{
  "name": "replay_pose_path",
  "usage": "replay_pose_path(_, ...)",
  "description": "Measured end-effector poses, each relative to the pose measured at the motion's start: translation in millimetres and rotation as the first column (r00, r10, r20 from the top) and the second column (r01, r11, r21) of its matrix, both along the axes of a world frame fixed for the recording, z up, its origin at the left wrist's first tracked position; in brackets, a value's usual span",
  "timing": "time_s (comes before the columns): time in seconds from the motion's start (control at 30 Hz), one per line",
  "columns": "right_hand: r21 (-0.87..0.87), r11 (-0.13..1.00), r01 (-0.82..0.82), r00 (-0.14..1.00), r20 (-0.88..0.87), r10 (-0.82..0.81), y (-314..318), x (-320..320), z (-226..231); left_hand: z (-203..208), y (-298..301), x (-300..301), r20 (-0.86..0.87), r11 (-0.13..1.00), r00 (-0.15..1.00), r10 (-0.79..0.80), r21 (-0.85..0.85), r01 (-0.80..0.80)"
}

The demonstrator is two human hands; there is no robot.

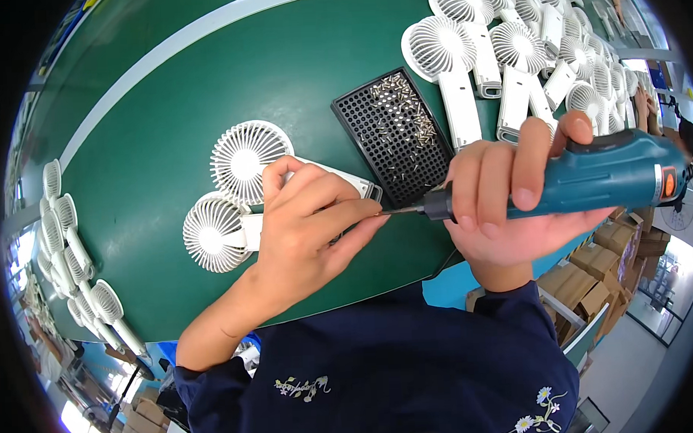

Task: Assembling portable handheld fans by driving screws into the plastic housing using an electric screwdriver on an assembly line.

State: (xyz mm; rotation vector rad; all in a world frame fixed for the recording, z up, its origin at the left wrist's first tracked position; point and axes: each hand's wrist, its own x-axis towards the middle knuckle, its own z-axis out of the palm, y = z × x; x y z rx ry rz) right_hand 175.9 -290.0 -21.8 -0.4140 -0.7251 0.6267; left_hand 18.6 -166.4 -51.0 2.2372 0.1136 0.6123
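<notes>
In the head view, the grip of the right hand wraps around a teal electric screwdriver at three o'clock, apparently to keep its bit aligned, while that of the left hand pinches closed on the bit's tip, seemingly as a guide; any screw there is too small to tell. Two white fans lie toward ten o'clock on the green surface, and a black tray of small screws sits at one o'clock, likely for easy reach.

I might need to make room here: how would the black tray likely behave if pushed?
The tray would probably slide rather than tip, being broad and low. Its screws might roll or spill, since many lie loose on top.
</notes>
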Motion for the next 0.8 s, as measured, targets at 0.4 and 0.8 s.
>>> replay_pose_path(0.4, -0.117, 0.993, 0.031, 0.997, 0.068, -0.023, -2.2, -5.0, -3.1, 20.8, 3.7, -5.0, -0.211, 0.965, 0.976, 0.051, 0.263, 0.007)
replay_pose_path(0.8, -0.055, 0.998, 0.017, 0.951, 0.310, 0.001, 2.9, -13.9, -12.6, 6.0, 11.5, -7.3, -0.227, 0.967, 0.971, 0.073, 0.255, -0.013)
